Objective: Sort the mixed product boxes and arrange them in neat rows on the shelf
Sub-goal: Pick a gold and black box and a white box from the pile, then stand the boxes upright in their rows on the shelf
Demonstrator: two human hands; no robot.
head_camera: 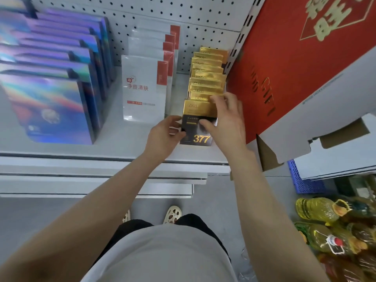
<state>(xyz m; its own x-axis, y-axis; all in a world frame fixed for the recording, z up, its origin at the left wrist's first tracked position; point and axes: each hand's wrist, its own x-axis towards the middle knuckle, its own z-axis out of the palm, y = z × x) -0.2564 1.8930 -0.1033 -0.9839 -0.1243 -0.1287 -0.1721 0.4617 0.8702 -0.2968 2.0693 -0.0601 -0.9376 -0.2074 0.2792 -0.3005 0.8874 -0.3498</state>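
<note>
The shelf (130, 147) carried 3 rows of product boxes, each running from the front edge back toward the pegboard wall (154, 11). On the left stood the biggest ones, the holographic blue boxes (48, 106), packed upright one behind another. In the middle ran the white boxes with red corner tabs (143, 86), also upright and fairly even. On the right, tight against a large red gift carton (284, 64), sat the smallest row, the gold boxes (206, 78), whose tops looked slightly staggered rather than flush.

The step in hand appeared to be finishing that gold row. The front gold-and-black box (198, 123), marked 377, stood at the head of the row near the shelf's front edge. The left hand (164, 135) gripped its left edge, fingers curled onto the dark lower face. The right hand (225, 117) held its right side, thumb on the face and fingers reaching over the top toward the boxes just behind.

Judging from this, sorting by type looked largely done and tidying remained. The next move probably called for pressing this front box back until it touched the 1 behind, squaring it upright, then nudging the staggered gold boxes into a straight line without tipping them into the white row beside.
</note>
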